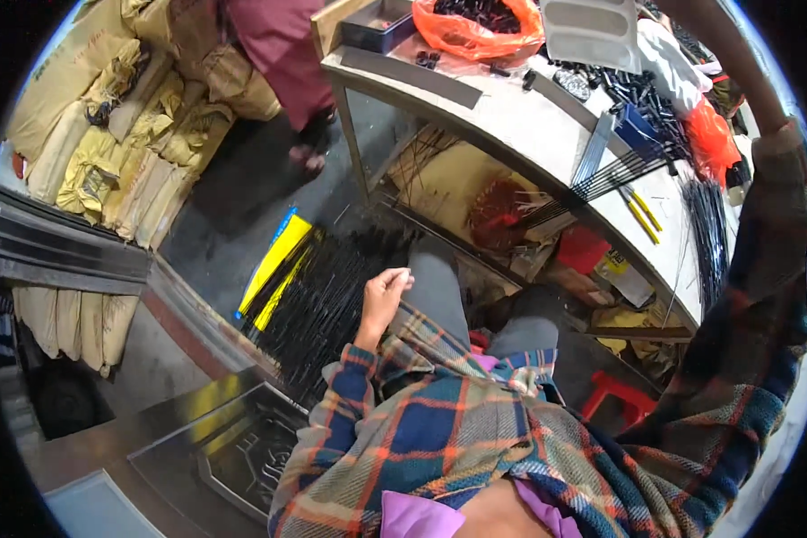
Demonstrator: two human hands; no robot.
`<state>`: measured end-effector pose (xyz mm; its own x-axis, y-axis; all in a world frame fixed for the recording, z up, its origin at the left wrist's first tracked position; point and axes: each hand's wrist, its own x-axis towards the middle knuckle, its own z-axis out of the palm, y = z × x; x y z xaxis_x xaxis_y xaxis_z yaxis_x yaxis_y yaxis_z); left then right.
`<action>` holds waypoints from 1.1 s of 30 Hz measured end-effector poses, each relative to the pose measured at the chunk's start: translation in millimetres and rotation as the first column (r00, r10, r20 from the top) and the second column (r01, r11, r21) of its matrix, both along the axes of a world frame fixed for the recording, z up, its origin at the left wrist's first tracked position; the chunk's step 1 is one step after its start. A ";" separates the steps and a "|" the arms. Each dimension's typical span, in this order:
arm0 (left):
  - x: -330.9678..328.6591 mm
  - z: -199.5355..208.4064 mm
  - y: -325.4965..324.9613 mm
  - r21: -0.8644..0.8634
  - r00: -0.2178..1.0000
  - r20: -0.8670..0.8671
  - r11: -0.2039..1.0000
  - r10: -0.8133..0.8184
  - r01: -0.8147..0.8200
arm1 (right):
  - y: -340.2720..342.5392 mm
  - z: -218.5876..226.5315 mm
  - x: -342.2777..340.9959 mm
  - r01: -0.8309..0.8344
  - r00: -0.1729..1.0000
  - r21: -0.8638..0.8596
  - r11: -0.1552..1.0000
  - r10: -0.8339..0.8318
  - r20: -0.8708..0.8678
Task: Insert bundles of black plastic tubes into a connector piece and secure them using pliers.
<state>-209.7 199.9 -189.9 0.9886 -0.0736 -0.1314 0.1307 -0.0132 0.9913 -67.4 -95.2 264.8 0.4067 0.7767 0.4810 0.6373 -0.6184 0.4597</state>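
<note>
My left hand (384, 305) is raised in front of my left knee, its fingers curled together and thumb pressed against them. Whatever they may pinch is too small or hidden to make out. My right forearm (742, 81) reaches up past the worktable's right side and leaves the picture at the top, so that hand is out of sight. Thin black rods (611, 176) stick out over the table edge beside a pair of yellow-handled tools (641, 215). Another bundle of dark rods (708, 229) lies further right. A small blue box (637, 130) stands among loose black parts (632, 88).
An orange plastic bag (439, 31) of black parts and a grey tray (592, 34) sit on the worktable (529, 121). Black rods (332, 291) cover the floor at my left beside a yellow sheet (276, 255). Stacked sacks (108, 179), a person in maroon (278, 54) and a red stool (619, 394) are around.
</note>
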 end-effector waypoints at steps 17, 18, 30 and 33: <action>98.0 213.4 -66.0 -0.857 0.967 0.119 0.468 -0.227 0.215 | 27.2 -73.3 -64.0 -0.463 0.871 -0.451 0.763 0.487 -0.069; 98.4 216.2 -65.8 -0.761 0.975 0.145 0.611 -0.169 0.219 | 23.9 -75.4 -62.7 -0.448 0.890 -0.455 0.770 0.430 -0.150; 135.0 225.7 -70.8 -0.434 0.979 0.190 0.901 0.071 0.019 | -17.8 -54.4 -26.6 -0.017 0.828 -0.021 1.000 0.003 -0.560; 162.1 231.6 -73.2 -0.387 0.982 0.189 0.920 0.017 0.058 | -50.2 -54.0 6.9 0.112 0.761 0.125 0.986 -0.004 -0.649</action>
<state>-47.5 126.7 41.7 0.9901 -0.1018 0.0967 -0.0515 0.3777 0.9245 -60.5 -145.4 210.8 0.7038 0.6834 0.1942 0.7096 -0.6895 -0.1452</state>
